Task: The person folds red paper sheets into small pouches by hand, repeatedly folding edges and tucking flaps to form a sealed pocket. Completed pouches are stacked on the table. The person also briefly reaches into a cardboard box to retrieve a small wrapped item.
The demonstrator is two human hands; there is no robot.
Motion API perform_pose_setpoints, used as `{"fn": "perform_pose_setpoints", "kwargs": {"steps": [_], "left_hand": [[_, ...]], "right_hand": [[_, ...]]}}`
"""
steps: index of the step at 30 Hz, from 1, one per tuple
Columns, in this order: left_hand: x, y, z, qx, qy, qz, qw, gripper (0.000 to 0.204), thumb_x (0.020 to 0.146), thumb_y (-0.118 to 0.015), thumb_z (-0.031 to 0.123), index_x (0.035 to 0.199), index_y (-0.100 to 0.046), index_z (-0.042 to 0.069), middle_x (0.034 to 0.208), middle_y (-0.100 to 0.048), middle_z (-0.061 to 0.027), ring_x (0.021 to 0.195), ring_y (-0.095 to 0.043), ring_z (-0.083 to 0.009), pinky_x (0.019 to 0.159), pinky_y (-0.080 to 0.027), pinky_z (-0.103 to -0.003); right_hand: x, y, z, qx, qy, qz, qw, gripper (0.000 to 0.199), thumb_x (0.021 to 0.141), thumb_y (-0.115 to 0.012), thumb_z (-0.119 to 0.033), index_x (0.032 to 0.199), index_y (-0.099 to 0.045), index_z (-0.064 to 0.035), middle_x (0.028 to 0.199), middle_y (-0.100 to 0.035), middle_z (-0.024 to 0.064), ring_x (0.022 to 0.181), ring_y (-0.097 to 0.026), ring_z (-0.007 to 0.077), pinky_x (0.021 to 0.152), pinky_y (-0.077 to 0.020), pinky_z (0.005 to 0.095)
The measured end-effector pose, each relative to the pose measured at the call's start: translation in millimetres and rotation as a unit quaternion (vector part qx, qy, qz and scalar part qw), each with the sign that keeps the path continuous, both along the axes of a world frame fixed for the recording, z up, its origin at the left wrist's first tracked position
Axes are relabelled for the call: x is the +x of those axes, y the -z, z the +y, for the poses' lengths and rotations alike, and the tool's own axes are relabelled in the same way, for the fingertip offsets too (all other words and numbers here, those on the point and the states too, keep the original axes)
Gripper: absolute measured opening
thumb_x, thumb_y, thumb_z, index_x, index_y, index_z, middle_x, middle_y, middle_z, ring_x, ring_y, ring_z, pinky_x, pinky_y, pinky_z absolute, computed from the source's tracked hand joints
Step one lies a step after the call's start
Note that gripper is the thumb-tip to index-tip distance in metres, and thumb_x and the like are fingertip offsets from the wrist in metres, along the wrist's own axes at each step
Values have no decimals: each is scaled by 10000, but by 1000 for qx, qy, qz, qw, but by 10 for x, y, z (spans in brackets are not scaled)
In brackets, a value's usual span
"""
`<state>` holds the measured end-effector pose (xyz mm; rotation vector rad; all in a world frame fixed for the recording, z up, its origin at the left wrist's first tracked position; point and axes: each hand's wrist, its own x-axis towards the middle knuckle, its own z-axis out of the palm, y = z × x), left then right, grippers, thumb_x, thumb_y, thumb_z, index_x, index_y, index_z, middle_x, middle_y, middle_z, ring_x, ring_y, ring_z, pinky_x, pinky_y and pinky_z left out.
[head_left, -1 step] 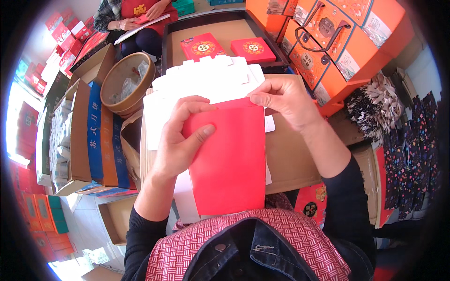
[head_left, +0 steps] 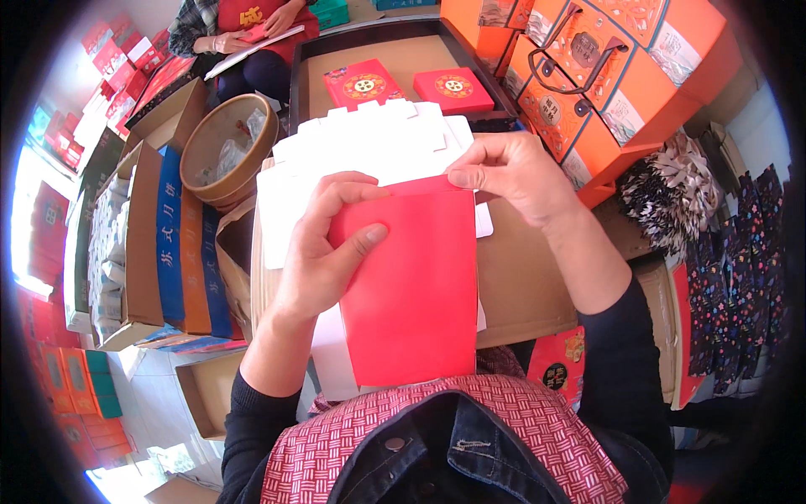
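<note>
Red card blank (head_left: 411,286) lay flat and unfolded, gripped by the left hand (head_left: 323,252) and pinched at its top edge by the right hand (head_left: 512,176). Two finished red boxes (head_left: 407,86) sat behind; the white stack (head_left: 369,143) waited.

Bare hands, dark sleeves

Black long sleeves (head_left: 625,353) reach the wrists; a red-and-white woven-check apron (head_left: 520,420) covers a dark denim jacket (head_left: 457,458) with metal snap.

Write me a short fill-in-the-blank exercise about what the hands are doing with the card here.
1. Both hands hold a flat card sheet whose near face is ____.
2. The right hand pinches the sheet at its ____ edge.
3. The left hand lays its ____ flat on the coloured face.
4. Two small red boxes lie in a brown tray ____ the sheet.

Missing words: red; top; thumb; beyond
</note>
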<state>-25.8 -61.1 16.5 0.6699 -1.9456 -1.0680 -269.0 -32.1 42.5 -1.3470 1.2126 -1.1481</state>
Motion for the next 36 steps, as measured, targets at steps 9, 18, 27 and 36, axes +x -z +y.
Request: {"fn": "perform_pose_setpoints", "kwargs": {"steps": [9,18,27,36], "left_hand": [[-53,-20,33,52,-56,12,997,197,792,-669,10,978,-606,15,1079,-565,-105,1041,-551,-210,927,-420,-305],[-37,-25,47,48,-76,-5,996,176,811,-664,22,976,-603,24,1093,-577,-91,1016,-558,-187,908,-429,-292],[-29,79,74,119,-74,87,986,168,848,-688,95,954,-609,-9,1012,-617,-84,918,-575,-134,787,-484,-249],[498,-118,-412,240,-207,392,864,94,852,-652,35,812,-568,44,823,-604,-46,777,-598,-107,706,-506,-230]], "right_hand": [[127,72,185,-28,50,-42,997,157,895,-623,-81,970,-674,47,939,-688,82,868,-631,107,774,-504,232],[243,253,291,-98,74,31,992,203,916,-602,-89,1065,-664,34,991,-680,77,895,-607,90,765,-485,217],[344,387,342,-140,53,-96,984,198,952,-521,-54,1109,-604,33,1101,-641,109,988,-602,133,879,-483,254],[171,381,226,-70,-31,-162,984,594,974,-447,-437,1369,-356,-2,1336,-471,152,1184,-520,223,970,-440,364]]}}
